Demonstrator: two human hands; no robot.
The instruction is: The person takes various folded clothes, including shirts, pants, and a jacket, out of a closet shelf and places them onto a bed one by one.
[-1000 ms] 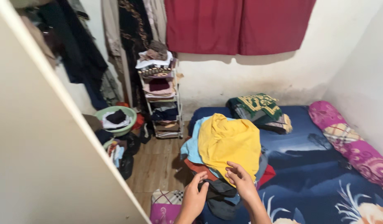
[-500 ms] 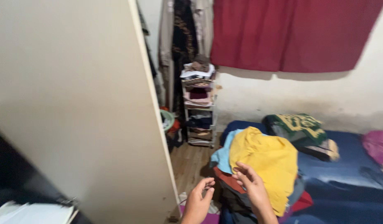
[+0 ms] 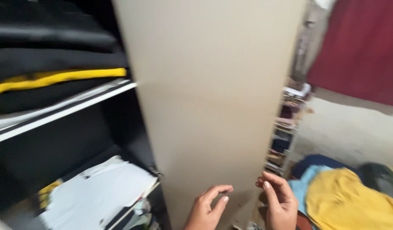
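1. Beige board fills the middle of the head view: an open wardrobe door (image 3: 209, 98), plain and flat, its free edge running down toward the lower right.
2. Left hand (image 3: 207, 206) is raised at the bottom of the frame, directly in front of the door's lower part. Its fingers (image 3: 220, 190) are apart and loosely curled, clamped on nothing; contact with the door cannot be confirmed.
3. Right hand (image 3: 279, 200) is at the door's free edge, just beside the left hand. Its fingers (image 3: 271, 179) are bent and spread, pointing toward the edge, and hold nothing (whether they touch the edge cannot be told).
4. Left of the door, the wardrobe interior is dark. A white shelf (image 3: 64, 111) slopes across it, carrying folded dark clothes (image 3: 51, 51) with a yellow garment (image 3: 56, 79) layered among them.
5. Below that shelf, a stack of white papers (image 3: 98, 191) lies on a lower level.
6. Right of the door, a narrow rack (image 3: 286, 132) loaded with folded items stands against a pale wall, somewhat blurred.
7. A dark red curtain (image 3: 358, 51) hangs in the upper right.
8. At lower right, a yellow cloth (image 3: 349, 204) lies on a pile, with a light blue cloth (image 3: 301, 187) under its left side, near the right hand.
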